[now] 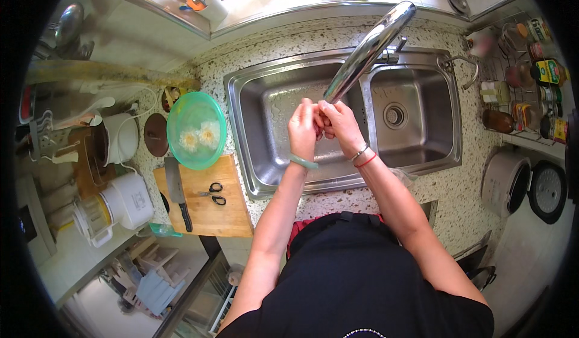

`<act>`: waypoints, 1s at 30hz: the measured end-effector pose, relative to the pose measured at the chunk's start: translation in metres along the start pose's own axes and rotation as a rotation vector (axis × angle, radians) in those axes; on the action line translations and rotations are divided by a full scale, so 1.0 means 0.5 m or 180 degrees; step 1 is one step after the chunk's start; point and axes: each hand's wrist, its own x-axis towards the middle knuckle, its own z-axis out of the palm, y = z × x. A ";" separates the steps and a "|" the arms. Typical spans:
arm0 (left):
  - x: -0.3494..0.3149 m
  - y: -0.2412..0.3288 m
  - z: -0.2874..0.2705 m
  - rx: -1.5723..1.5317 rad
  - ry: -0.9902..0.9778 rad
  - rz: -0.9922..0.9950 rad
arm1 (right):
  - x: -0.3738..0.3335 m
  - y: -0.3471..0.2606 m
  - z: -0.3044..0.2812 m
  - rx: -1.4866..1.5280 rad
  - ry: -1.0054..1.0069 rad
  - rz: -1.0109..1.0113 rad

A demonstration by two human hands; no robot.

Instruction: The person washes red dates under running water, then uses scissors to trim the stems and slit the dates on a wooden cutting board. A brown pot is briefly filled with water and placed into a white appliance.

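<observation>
"How are the fingers [309,111]?"

"Curled in; I can't tell whether they grip anything. The left hand [304,131] and right hand [342,127] meet by the faucet [370,49], over the sink [265,114], perhaps so drips land there."

"And the green bowl [192,101]?"

"Left of the sink, by the cutting board [236,211], seemingly within easy reach."

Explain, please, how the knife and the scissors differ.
The knife is longer than the scissors. The knife's blade is broad; the scissors' are slim. The knife's handle points down the picture; the scissors' handles point right. Both lie on the wooden cutting board, with black handles.
</observation>
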 end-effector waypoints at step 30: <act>0.020 -0.022 0.014 0.1734 -0.0059 0.1194 | -0.012 -0.013 -0.019 0.0667 -0.0054 0.0154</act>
